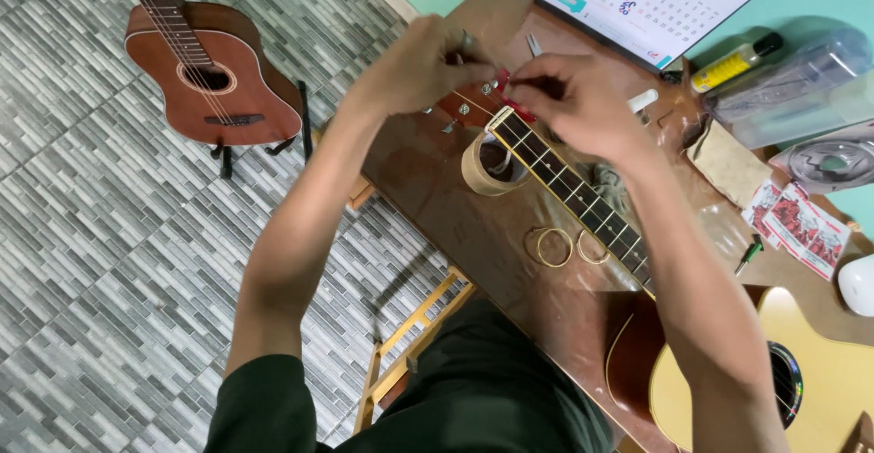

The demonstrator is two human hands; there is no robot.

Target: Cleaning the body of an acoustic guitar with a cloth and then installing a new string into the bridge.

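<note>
Both hands work at the headstock of a pale yellow acoustic guitar (pixel 824 389) lying across the brown wooden table (pixel 455 225). The left hand (pixel 423 66) is curled over the brown headstock (pixel 469 107), fingers bent around its far edge; whether they grip a tuning peg cannot be told. The right hand (pixel 574 98) pinches a small red tool (pixel 510 89) between thumb and fingertips, just above the nut. The black fretboard neck (pixel 574 189) rests on a beige tape roll (pixel 487 166). Two coiled strings (pixel 553 246) lie beside the neck.
</note>
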